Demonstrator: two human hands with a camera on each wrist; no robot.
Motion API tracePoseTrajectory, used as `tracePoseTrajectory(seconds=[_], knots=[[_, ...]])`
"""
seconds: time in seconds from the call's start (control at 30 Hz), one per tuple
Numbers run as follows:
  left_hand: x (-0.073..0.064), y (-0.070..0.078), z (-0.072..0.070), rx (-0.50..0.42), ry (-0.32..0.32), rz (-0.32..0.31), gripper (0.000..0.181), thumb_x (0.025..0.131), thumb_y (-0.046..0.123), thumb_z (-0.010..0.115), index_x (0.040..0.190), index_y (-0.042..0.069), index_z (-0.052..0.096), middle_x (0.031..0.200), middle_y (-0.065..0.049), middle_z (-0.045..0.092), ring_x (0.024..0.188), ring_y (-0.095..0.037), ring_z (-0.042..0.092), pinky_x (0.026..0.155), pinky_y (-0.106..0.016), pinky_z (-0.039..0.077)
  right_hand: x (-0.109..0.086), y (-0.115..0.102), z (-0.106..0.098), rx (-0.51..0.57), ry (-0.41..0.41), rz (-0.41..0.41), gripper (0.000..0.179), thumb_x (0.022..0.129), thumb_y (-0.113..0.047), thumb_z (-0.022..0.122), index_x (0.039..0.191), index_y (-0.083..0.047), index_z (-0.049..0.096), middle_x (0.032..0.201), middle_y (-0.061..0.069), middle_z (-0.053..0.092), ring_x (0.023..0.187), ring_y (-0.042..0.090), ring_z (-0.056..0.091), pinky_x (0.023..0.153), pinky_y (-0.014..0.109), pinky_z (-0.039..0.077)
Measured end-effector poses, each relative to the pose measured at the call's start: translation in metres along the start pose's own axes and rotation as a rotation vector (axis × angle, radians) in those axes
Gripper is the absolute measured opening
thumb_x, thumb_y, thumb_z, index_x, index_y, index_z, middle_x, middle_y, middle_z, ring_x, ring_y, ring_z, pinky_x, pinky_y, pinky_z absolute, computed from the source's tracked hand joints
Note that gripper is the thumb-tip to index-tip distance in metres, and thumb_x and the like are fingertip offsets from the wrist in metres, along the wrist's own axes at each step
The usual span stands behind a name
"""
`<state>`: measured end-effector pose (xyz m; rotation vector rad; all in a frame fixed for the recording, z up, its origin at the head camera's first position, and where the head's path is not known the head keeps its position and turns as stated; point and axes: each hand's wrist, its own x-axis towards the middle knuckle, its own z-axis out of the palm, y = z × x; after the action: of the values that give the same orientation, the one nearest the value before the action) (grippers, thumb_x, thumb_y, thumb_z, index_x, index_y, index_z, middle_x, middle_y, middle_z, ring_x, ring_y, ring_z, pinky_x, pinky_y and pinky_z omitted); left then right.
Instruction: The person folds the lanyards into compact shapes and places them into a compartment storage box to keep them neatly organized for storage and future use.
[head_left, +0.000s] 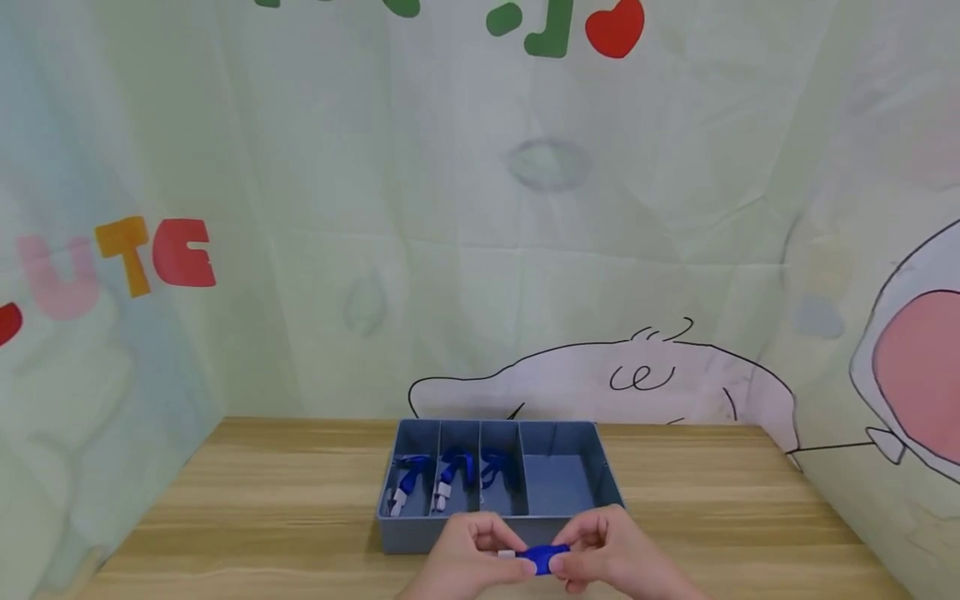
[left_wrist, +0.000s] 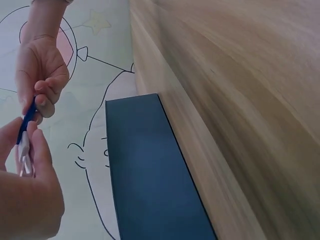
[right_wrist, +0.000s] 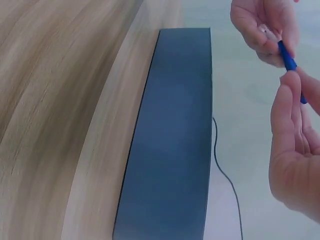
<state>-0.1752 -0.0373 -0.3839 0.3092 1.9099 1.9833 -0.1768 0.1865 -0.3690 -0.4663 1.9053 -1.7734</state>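
A folded blue lanyard (head_left: pixel 543 558) is held between both hands, just in front of the tray's near wall in the head view. Its white clip (head_left: pixel 507 553) sticks out on the left side, beside the left fingers. The left hand (head_left: pixel 471 557) pinches the lanyard's left end between thumb and fingers. At the other end, the thumb and fingers of the right hand (head_left: pixel 613 553) pinch the blue strap. In the left wrist view the lanyard (left_wrist: pixel 27 120) appears edge-on as a thin blue strip. The right wrist view shows the same strip (right_wrist: pixel 287 56) spanning the two hands.
Behind the hands, a blue-grey divided tray (head_left: pixel 442 533) stands on the wooden table (head_left: pixel 300 492). Its three narrow left compartments hold blue lanyards (head_left: pixel 411 479), two showing white clips. A wider compartment (head_left: pixel 566 471) is at the right. Printed cloth (head_left: pixel 450 292) hangs around the table.
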Motion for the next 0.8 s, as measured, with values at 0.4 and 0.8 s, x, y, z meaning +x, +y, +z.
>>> tracePoseTrajectory(seconds=[0.4,0.8], knots=[[0.001,0.000,0.002,0.208,-0.067,-0.055,0.012,0.078,0.005,0.072,0.090,0.006,0.074,0.084,-0.005,0.067,0.078,-0.018,0.055,0.069,-0.033,0.051,-0.004,0.009,0.001,-0.052,0.114,0.020,0.024,0.079,-0.017,0.075,0.085,0.003,0.063,0.068,0.005,0.066,0.062,0.016,0.061,0.067,0.026,0.051],[0.003,-0.004,0.002,0.166,-0.110,0.023,0.011,0.078,0.001,0.071,0.088,0.000,0.073,0.079,-0.005,0.067,0.070,-0.016,0.055,0.061,-0.024,0.045,-0.006,0.017,-0.014,0.004,-0.069,-0.090,0.037,0.086,-0.010,0.066,0.101,0.022,0.053,0.079,0.000,0.069,0.068,0.008,0.063,0.070,0.021,0.053]])
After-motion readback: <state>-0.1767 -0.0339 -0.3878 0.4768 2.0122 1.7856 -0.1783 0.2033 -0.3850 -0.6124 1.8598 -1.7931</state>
